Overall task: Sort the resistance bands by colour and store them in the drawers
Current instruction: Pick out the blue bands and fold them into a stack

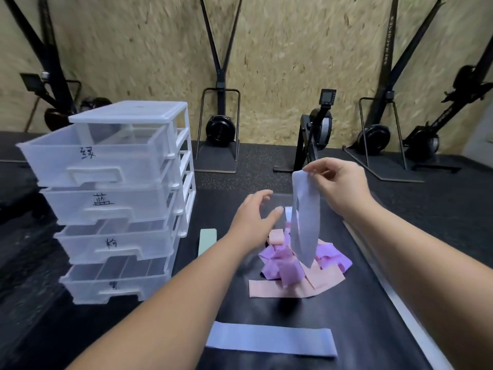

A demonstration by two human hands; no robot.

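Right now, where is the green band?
In the head view the green band lies flat on the dark mat, left of the pink and purple pile, just right of the drawer tower.

a pale blue band (305,222) dangles looped above the purple-pink pile (298,265); four labelled drawers (106,201) stand pulled open.

drawer unit (112,198) blocks left, right seemingly open

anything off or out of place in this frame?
Nothing damaged. The top drawer of the drawer unit is pulled far out and looks empty. One green band and one blue band lie apart from the tangled pink and purple pile. The right hand pinches another blue band; the left hand is open.
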